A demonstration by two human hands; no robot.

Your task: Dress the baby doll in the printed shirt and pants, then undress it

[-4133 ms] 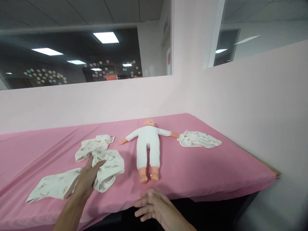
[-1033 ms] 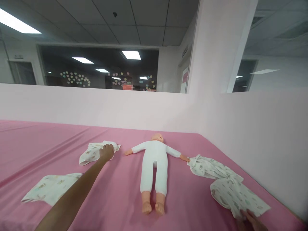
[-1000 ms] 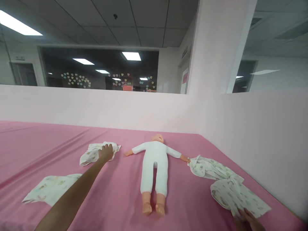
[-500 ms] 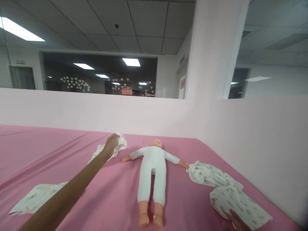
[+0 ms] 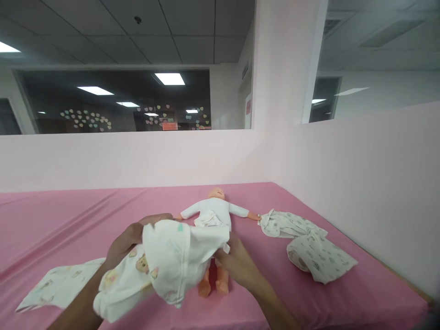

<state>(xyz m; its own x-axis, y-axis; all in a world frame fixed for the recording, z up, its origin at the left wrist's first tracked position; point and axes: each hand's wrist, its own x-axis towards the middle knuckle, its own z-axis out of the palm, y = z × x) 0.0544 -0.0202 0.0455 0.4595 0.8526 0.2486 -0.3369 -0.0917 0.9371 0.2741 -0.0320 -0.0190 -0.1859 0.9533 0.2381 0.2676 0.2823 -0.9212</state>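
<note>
Both my hands hold up a white baby garment [image 5: 168, 261] printed with bears, bunched and partly unfolded. My left hand [image 5: 129, 238] grips its upper left side, fingers partly behind the cloth. At the other end, my right hand [image 5: 235, 259] is closed on the edge near a small white tag. Behind the garment a baby doll [image 5: 223, 208] in a white suit lies on its back, arms spread and bare feet toward me. The garment hides much of its legs. A bit of white cloth [image 5: 209, 218] shows over the doll's waist; whether it belongs to the held garment, I cannot tell.
A pink sheet [image 5: 261, 293] covers the padded surface. Leaf-print baby clothes [image 5: 319, 256] lie at the right, touching the doll's hand. A folded white printed cloth [image 5: 62, 282] lies at the left. Low pale walls [image 5: 137, 160] with windows enclose the back and right.
My left hand has brought the white garment from beside the doll toward me. My right hand has left the leaf-print clothes and taken hold of the garment too. The view has shifted right.
</note>
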